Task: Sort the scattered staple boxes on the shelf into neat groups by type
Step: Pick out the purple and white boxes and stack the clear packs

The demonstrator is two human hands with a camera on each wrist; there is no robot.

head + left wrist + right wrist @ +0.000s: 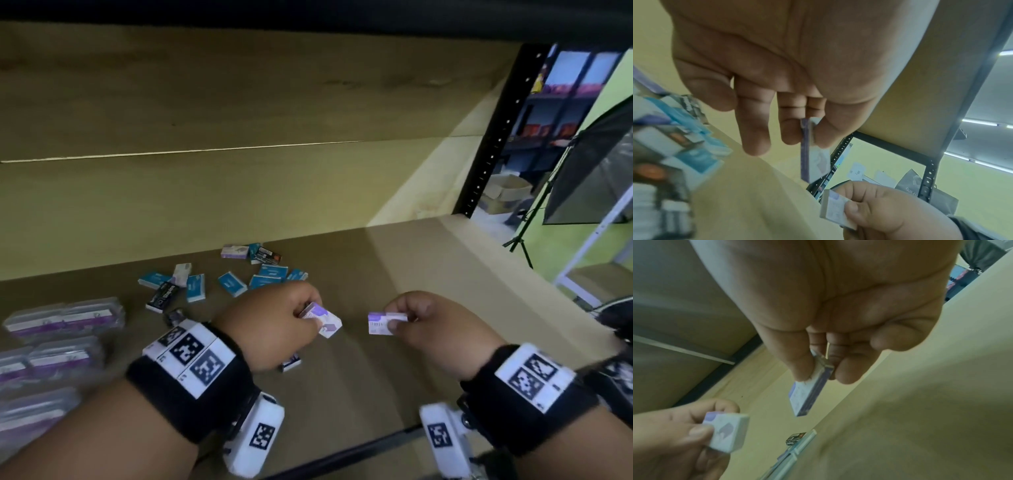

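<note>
My left hand (291, 317) pinches a small white-and-purple staple box (325, 320) between thumb and fingers, lifted above the shelf (394, 359); the same box (813, 155) hangs edge-on in the left wrist view. My right hand (421, 320) pinches a second white-and-purple staple box (382, 322) a short gap to the right, seen again as the box (807, 395) under the fingers. Behind the hands lie several scattered blue boxes (233, 283), a black box (162, 296) and a purple box (234, 251).
Clear-wrapped packs of purple boxes (65, 320) are stacked at the left edge of the shelf. A small box (291, 362) lies under my left wrist. A black shelf upright (496, 137) stands at the right; beyond it a light stand (524, 226).
</note>
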